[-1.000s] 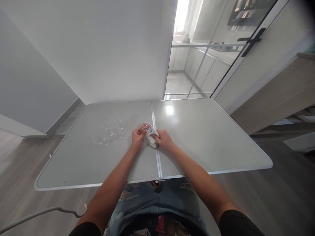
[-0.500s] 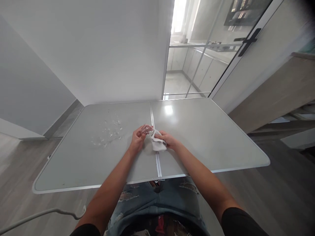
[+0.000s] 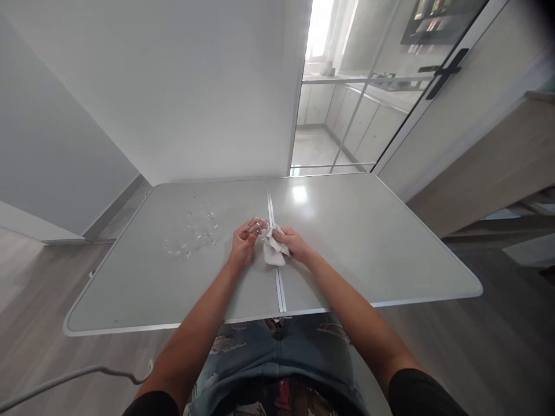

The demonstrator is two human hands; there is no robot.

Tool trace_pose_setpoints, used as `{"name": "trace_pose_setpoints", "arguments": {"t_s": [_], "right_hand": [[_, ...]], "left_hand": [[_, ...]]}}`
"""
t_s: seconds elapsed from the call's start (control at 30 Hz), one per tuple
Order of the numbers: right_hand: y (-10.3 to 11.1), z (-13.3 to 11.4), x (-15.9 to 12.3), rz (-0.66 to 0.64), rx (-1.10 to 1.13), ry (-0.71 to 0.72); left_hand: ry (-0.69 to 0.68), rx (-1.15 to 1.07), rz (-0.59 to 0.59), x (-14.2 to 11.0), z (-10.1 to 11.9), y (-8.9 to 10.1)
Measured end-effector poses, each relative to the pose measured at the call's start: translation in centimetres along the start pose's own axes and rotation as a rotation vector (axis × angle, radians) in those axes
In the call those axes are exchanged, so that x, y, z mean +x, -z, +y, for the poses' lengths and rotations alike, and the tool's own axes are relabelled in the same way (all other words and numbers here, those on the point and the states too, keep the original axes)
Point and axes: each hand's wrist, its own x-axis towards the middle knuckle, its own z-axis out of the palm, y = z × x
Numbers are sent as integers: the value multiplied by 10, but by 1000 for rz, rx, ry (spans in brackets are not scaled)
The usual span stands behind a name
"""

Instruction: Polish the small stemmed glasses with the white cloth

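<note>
My left hand [image 3: 243, 241] is closed round a small clear glass [image 3: 258, 225], held just above the grey folding table [image 3: 368, 242]. My right hand [image 3: 292, 242] grips a crumpled white cloth [image 3: 273, 249] and presses it against the glass. Both hands meet over the table's centre seam [image 3: 277, 277]. To the left of my left hand lie several clear glass pieces [image 3: 193, 231] on the tabletop; their shapes are hard to make out.
A white wall stands behind the table. A glass sliding door with a black handle [image 3: 442, 72] is at the back right. A wooden counter [image 3: 498, 156] runs along the right. A grey cable [image 3: 69, 378] lies on the floor at the lower left.
The cloth in my right hand has shifted and bunched against the glass. Both hands stay at the same place over the seam.
</note>
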Motion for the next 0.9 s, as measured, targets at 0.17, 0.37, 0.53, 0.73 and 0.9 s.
{"name": "trace_pose_setpoints", "arguments": {"t_s": [0.17,0.37,0.53,0.73,0.9], "right_hand": [[1,5,6,396,14,174],[6,13,10,459,-134,164],[4,20,13,374,-33,77],[11,23,13,524,-145,157],[7,20,12,538,-415,278]], "left_hand": [[-28,-31,54,1,-5,0],[-91,-36,197,6,-13,9],[-89,-12,186,7,-12,6],[26,94,-28,3,-11,-5],[13,375,-143,-2,-10,-8]]}}
